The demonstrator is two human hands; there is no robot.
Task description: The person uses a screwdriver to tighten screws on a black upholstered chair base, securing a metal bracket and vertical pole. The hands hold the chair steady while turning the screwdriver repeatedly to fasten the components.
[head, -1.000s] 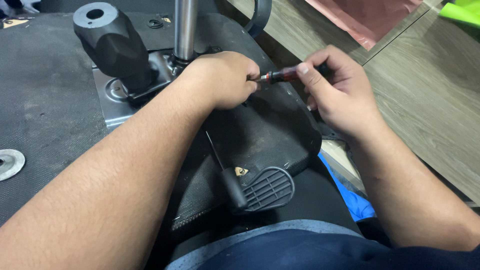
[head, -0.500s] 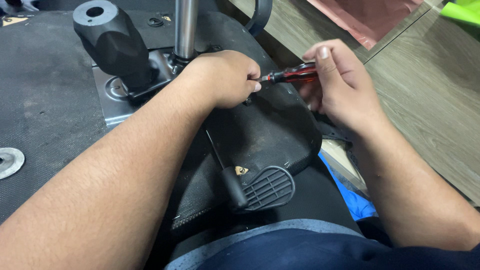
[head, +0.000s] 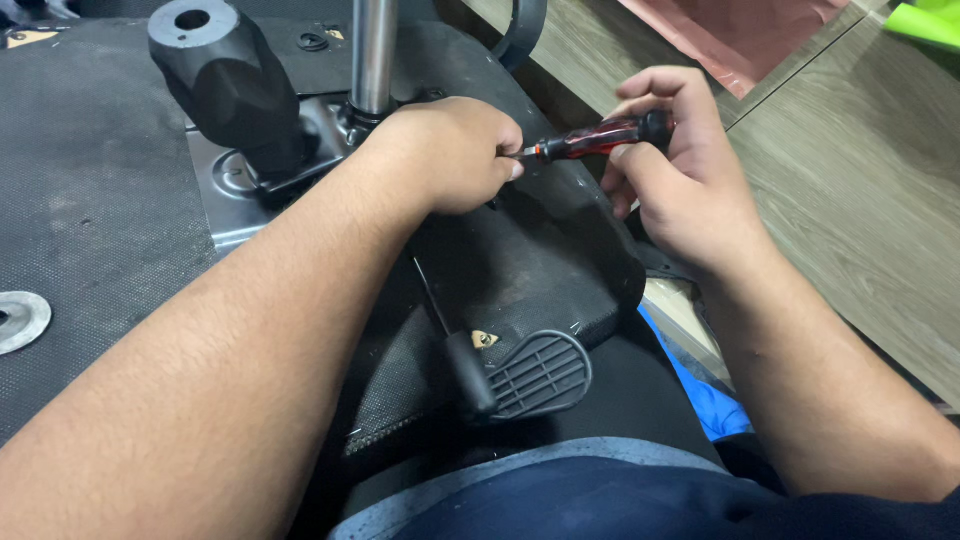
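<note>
Centre of the frame, work in hand: an upturned office chair seat (head: 90,200), its black fabric underside facing up, fills the left and middle of the picture.
Left hand (head: 450,150): its grip is clenched into a fist at the tip of the screwdriver, just right of the metal column; what it pinches inside the fist is hidden.
Right hand (head: 680,170): upper right of centre, its grip grasping the screwdriver handle, fingers curled over the top and thumb beneath.
Screwdriver (head: 595,138): translucent red handle with a black end cap, lying nearly level, its tip pointing left and meeting the left fist; the shaft is almost wholly covered.
Metal column (head: 373,55): shiny steel tube rising from the seat plate at upper centre, just beside the left hand.
Black housing (head: 230,85): bulky plastic part with a round hole on top, upper left, standing on the grey mounting plate (head: 225,205).
Lever paddle (head: 535,375): ribbed black plastic paddle at lower centre, on a thin rod running up toward the left forearm.
Round washer (head: 20,320): silver disc set in the fabric at the left edge.
Floor (head: 860,200): wood-grain planks along the right side, well apart from the seat plate.
</note>
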